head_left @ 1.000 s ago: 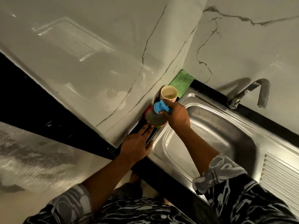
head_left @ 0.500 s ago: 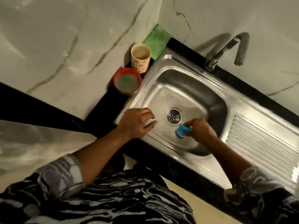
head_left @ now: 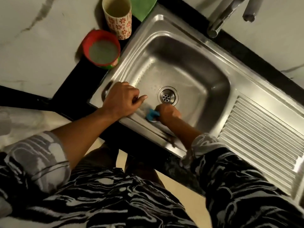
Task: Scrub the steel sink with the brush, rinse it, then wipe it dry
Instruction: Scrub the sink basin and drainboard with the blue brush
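The steel sink [head_left: 189,51] fills the middle of the view, its round drain [head_left: 167,96] near the centre of the basin. My right hand [head_left: 169,113] grips a small blue brush [head_left: 152,114] and holds it low against the basin's near wall, just below the drain. My left hand [head_left: 122,99] rests on the sink's near-left rim with fingers curled loosely and the thumb pointing toward the drain; it holds nothing. The brush's bristles are hidden under my hand.
A red tub [head_left: 102,49] of grey paste and a flower-patterned cup [head_left: 118,17] stand on the black counter left of the sink. A green cloth [head_left: 143,5] lies behind them. The tap [head_left: 230,12] rises at the back; the ribbed drainboard [head_left: 263,139] is on the right.
My right hand left the red tub with the brush and went down into the basin, ending left of the drain's near side. My left hand shifted from the counter onto the sink rim.
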